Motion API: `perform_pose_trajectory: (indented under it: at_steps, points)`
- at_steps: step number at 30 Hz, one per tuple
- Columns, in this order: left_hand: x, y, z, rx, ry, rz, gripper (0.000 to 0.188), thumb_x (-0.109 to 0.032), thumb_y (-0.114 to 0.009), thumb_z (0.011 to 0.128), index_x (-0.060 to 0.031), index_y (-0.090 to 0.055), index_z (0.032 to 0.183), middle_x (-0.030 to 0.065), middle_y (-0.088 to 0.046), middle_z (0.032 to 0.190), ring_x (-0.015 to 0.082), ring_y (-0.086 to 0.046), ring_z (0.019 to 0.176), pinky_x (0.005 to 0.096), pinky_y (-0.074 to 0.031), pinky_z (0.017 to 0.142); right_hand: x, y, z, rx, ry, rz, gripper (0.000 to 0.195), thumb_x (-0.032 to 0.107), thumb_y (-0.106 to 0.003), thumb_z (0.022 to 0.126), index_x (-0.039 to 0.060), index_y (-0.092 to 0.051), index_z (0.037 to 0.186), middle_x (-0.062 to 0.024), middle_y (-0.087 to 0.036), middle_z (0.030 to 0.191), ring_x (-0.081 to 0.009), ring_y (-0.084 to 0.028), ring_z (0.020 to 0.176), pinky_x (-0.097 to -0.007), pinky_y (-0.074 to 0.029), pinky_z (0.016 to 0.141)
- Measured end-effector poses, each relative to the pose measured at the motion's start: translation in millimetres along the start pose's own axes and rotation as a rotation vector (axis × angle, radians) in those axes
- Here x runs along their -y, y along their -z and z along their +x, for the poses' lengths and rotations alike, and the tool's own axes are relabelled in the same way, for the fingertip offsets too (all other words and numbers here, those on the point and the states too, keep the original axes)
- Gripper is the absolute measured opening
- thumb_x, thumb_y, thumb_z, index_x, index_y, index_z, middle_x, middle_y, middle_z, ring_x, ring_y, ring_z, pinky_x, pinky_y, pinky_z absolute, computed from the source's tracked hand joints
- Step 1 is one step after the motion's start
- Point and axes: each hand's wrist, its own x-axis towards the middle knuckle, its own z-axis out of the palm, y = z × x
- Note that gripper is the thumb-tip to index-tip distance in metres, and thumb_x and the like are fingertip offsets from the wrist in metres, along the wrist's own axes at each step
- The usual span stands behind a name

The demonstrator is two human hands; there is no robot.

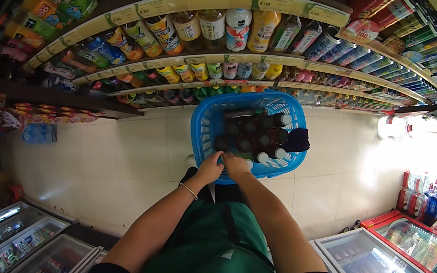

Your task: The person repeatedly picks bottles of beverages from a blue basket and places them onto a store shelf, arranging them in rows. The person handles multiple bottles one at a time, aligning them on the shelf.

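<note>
A blue plastic shopping basket (198, 133) stands on the floor in front of me. Several dark bottles (265, 140) with white or dark caps fill it, mostly upright, and one lies on its side at the far end. A dark cloth (298, 140) hangs over the right rim. My left hand (211, 169) and my right hand (235, 166) meet at the near edge of the basket, fingers bent and close together. What the fingertips hold or touch there is hidden by the hands themselves.
Drink shelves (214, 55) with price strips curve across the far side. Chest freezers (379, 263) stand behind me at right, more freezers (47, 251) at left. A blue pack (40, 133) lies on the tiled floor (132, 157) at left; packs of bottles (420, 198) stand at right.
</note>
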Motion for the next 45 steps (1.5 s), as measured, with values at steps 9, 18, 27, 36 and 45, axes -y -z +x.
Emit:
perform_pose_trajectory:
  at_steps: [9, 18, 27, 36, 45]
  points:
    - [-2, 70, 22, -0.125, -0.096, -0.394, 0.039, -0.021, -0.06, 0.094, -0.0021, -0.058, 0.128, 0.0158, -0.062, 0.127, 0.0294, -0.059, 0.119, 0.0361, -0.047, 0.099, 28, 172, -12, -0.137, 0.18, 0.205, 0.049, 0.035, -0.077, 0.073, 0.0121, -0.059, 0.112, -0.0161, -0.069, 0.1, -0.0362, -0.066, 0.094, -0.0434, -0.052, 0.082]
    - [-127, 184, -23, 0.088, -0.325, -0.523, 0.071, -0.031, -0.073, 0.088, -0.0046, -0.04, 0.145, 0.0102, -0.057, 0.131, 0.0208, -0.055, 0.119, 0.0311, -0.043, 0.101, 105, 331, -27, -0.317, 0.226, 0.566, 0.046, 0.035, -0.077, 0.082, 0.0038, -0.061, 0.112, -0.0115, -0.069, 0.085, -0.0151, -0.064, 0.078, -0.032, -0.051, 0.07]
    - [-182, 255, -23, -0.115, -0.644, -0.568, 0.06, -0.012, -0.077, 0.083, -0.003, -0.044, 0.133, 0.0094, -0.059, 0.124, 0.0183, -0.059, 0.113, 0.0326, -0.05, 0.094, 181, 371, -26, -0.437, 0.658, 0.756, 0.089, 0.023, -0.082, 0.08, 0.0044, -0.029, 0.149, -0.0158, -0.052, 0.136, -0.0278, -0.05, 0.126, -0.0392, -0.047, 0.1]
    - [-251, 352, -26, -0.263, -0.619, -0.333, 0.052, -0.032, -0.07, 0.091, -0.0025, -0.051, 0.13, 0.0113, -0.057, 0.127, 0.0205, -0.055, 0.118, 0.0345, -0.044, 0.099, 238, 406, 27, -0.507, 0.541, 0.782, 0.07, 0.03, -0.077, 0.085, -0.0039, -0.043, 0.136, -0.0146, -0.061, 0.119, -0.0202, -0.06, 0.107, -0.0337, -0.05, 0.089]
    - [-212, 411, 11, -0.677, -0.433, 0.496, 0.08, -0.049, -0.059, 0.092, 0.0084, -0.035, 0.143, 0.0255, -0.033, 0.151, 0.0382, -0.026, 0.143, 0.0463, -0.025, 0.118, 263, 475, 115, -0.434, 0.52, 0.989, 0.063, 0.024, -0.08, 0.083, -0.0067, -0.049, 0.129, -0.0145, -0.065, 0.114, -0.021, -0.065, 0.098, -0.0342, -0.053, 0.084]
